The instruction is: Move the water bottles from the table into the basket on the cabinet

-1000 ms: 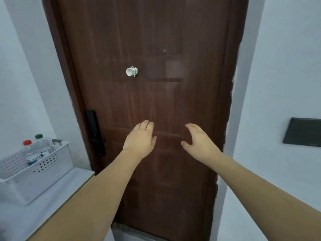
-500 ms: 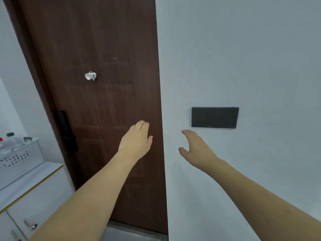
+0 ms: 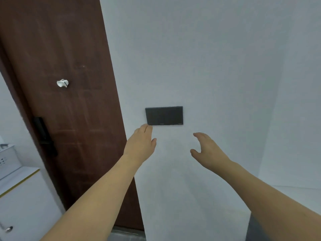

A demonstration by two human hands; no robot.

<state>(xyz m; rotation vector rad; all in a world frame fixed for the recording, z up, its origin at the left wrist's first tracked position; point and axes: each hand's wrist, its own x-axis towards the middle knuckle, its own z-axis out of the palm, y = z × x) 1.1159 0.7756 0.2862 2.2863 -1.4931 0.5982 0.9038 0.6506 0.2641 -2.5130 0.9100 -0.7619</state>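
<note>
Only a corner of the white perforated basket (image 3: 7, 160) shows at the far left edge, standing on the white cabinet (image 3: 20, 193). No water bottle and no table are in view. My left hand (image 3: 140, 145) is held out in front of the wall, palm down, fingers straight and empty. My right hand (image 3: 207, 150) hangs to its right, fingers relaxed and spread, holding nothing. Both hands are far to the right of the basket.
A dark brown door (image 3: 66, 101) with a black lock handle (image 3: 46, 136) and a small white hook (image 3: 62, 83) fills the left. A black wall panel (image 3: 164, 116) sits on the white wall just above my left hand.
The view has swung to the right: the door and basket have slid left, the bottles in the basket have left the frame, and the wall panel now sits centre. Both hands stay empty.
</note>
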